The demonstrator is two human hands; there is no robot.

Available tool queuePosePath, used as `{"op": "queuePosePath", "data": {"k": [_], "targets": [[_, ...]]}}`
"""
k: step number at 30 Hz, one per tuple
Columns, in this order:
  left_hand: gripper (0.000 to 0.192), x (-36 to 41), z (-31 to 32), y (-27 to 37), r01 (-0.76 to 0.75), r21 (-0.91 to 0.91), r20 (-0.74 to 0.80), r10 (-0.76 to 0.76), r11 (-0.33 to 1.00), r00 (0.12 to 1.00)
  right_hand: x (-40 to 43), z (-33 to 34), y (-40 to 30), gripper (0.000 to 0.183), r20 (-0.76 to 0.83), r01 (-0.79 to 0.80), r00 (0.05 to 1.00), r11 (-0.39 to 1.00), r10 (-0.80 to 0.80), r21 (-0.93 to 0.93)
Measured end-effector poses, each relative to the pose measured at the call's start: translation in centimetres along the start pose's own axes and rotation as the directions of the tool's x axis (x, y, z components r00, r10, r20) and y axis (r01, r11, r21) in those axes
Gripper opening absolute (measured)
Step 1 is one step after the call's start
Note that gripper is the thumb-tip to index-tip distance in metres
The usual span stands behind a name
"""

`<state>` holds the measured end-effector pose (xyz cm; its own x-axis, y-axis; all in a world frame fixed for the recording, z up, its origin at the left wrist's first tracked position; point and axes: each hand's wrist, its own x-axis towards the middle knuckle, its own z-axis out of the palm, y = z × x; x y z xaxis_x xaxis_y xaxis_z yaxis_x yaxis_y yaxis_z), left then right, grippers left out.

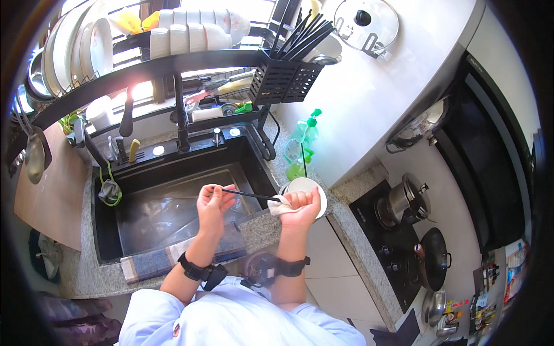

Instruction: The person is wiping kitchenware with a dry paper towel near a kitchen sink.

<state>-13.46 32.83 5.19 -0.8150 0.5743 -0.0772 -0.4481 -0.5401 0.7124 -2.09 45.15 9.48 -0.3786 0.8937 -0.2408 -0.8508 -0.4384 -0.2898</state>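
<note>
Over the front edge of the black sink (164, 207), my left hand (212, 203) pinches one end of a thin black chopstick (246, 193). The other end runs into a pale cloth (279, 206) that my right hand (301, 207) grips, with the fingers curled. How far the cloth wraps around the stick is hidden by those fingers. Behind my right hand, white round dishware (303, 184) sits on the granite counter. A second dark stick (303, 160) rises from about there; its lower end is hidden.
Over the sink stands a black dish rack (173, 60) with bowls, plates and a chopstick holder (277, 80). Green soap bottles (303, 134) stand at the corner. A folded cloth (181, 255) lies on the front ledge. At right, the cooktop (381, 246) carries a pot (396, 203) and a wok (433, 259).
</note>
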Motion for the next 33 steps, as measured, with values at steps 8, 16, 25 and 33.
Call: {"op": "queuePosePath", "data": {"k": [8,16,25,33], "targets": [[0.007,2.5,-3.6,4.5,-0.226,0.005,-0.208,0.222,0.974,0.953,1.5,-1.4,-4.9,0.047,-0.015,0.311,0.949,0.944,-0.314,-0.106],[0.009,1.6,0.5,4.6,-0.239,0.251,0.04,0.236,0.938,0.971,0.2,-0.9,0.0,0.034,0.157,0.484,0.832,0.56,-0.532,-0.673],[0.01,0.1,4.6,3.0,-0.409,0.422,0.37,0.258,0.809,0.892,-0.9,-2.7,4.8,0.053,0.437,0.4,0.893,0.259,0.106,-0.879],[0.049,0.4,2.2,1.0,-0.54,0.599,0.561,0.171,0.592,0.81,-1.5,-0.1,2.8,0.06,0.296,-0.328,0.879,0.925,0.374,-0.194]]}}
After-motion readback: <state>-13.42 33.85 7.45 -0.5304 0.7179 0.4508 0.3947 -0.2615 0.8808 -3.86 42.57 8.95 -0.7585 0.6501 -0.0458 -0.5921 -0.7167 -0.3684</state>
